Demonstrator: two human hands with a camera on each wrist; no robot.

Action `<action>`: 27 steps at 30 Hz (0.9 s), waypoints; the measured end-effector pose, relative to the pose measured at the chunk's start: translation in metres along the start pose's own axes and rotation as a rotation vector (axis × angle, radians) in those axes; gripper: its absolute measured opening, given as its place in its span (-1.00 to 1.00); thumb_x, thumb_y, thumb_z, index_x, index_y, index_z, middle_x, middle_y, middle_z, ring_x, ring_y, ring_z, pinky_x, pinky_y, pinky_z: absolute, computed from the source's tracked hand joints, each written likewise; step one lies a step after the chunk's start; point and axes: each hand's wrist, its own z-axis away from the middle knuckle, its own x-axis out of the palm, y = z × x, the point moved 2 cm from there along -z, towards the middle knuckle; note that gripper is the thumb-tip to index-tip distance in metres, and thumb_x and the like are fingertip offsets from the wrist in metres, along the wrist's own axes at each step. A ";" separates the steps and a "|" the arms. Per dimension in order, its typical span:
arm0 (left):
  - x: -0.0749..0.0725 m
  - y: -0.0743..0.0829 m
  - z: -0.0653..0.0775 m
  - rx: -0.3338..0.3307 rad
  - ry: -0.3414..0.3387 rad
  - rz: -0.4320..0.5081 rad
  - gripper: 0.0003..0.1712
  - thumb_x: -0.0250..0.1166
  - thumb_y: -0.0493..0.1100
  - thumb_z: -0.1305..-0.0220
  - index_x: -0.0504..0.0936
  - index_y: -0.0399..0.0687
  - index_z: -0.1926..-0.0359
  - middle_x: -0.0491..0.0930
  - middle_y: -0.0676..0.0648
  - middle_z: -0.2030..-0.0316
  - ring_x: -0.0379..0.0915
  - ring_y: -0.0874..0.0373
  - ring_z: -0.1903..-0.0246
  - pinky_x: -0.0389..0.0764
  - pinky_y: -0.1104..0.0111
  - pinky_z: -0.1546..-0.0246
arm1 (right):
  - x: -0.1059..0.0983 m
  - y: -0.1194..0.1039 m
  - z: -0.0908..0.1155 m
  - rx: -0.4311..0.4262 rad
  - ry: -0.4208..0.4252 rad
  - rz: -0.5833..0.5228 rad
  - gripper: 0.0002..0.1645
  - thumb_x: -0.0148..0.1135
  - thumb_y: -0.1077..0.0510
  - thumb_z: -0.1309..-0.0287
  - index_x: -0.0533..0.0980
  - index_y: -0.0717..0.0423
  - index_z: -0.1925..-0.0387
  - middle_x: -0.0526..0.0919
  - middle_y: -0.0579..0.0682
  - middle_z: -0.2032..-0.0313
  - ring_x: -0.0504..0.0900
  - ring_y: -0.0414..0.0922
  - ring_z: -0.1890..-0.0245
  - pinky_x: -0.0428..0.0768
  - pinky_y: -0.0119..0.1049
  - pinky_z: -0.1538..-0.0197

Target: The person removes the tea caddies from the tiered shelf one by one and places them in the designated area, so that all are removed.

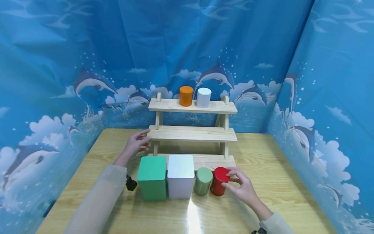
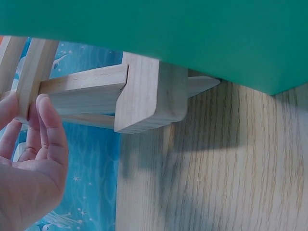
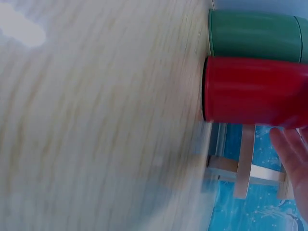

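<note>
My left hand pinches the left end of the middle board of a three-tier wooden shelf rack. In the left wrist view, thumb and fingers lie on either side of that board end. On the right, my right hand holds a red canister, its fingers by the lid and its thumb at the near side. The red canister stands on the table beside a light green canister. The right wrist view shows the red canister's side with part of the hand at its edge.
A green box and a white box stand left of the canisters, in front of the rack. On the top board sit an orange canister and a white canister. Blue dolphin-print curtain surrounds the wooden table.
</note>
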 end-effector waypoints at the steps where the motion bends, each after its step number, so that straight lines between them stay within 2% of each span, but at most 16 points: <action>1: 0.000 0.000 0.000 0.004 -0.005 -0.004 -0.35 0.28 -0.01 -0.21 0.32 0.11 -0.31 0.53 -0.10 0.16 0.55 -0.10 0.23 0.62 0.12 0.21 | -0.001 0.000 0.000 -0.008 -0.010 0.003 -0.61 0.41 0.53 0.25 0.45 0.37 0.30 0.48 0.37 0.09 0.50 0.08 0.09 0.65 -0.11 0.29; 6: 0.000 0.000 -0.001 0.005 -0.002 -0.010 -0.36 0.28 0.01 -0.20 0.33 0.14 -0.30 0.52 -0.10 0.15 0.54 -0.12 0.20 0.58 0.06 0.14 | -0.005 -0.001 0.001 -0.064 -0.043 0.020 -0.61 0.38 0.56 0.24 0.45 0.37 0.29 0.48 0.39 0.10 0.49 0.10 0.10 0.65 -0.10 0.28; 11: 0.001 -0.001 0.000 -0.003 -0.004 -0.012 -0.34 0.28 0.02 -0.20 0.32 0.14 -0.32 0.51 -0.11 0.14 0.55 -0.06 0.24 0.60 0.09 0.16 | -0.009 -0.004 0.000 -0.082 -0.040 0.031 -0.65 0.38 0.55 0.22 0.48 0.37 0.31 0.50 0.38 0.12 0.49 0.11 0.10 0.64 -0.07 0.25; 19: 0.003 0.000 0.002 -0.010 -0.014 0.015 -0.34 0.27 -0.01 -0.21 0.30 0.16 -0.32 0.50 -0.10 0.16 0.56 0.14 0.39 0.54 0.02 0.08 | -0.018 -0.003 -0.002 -0.042 0.019 0.030 -0.68 0.32 0.57 0.16 0.49 0.40 0.27 0.51 0.30 0.14 0.51 0.10 0.11 0.62 -0.33 0.17; 27: 0.002 -0.001 0.001 -0.007 -0.012 0.029 -0.33 0.28 -0.01 -0.20 0.31 0.14 -0.32 0.52 -0.08 0.19 0.56 0.15 0.40 0.52 -0.01 0.05 | -0.024 0.001 -0.007 -0.054 0.074 0.023 -0.66 0.27 0.62 0.15 0.47 0.47 0.24 0.50 0.38 0.14 0.53 0.08 0.12 0.63 -0.34 0.21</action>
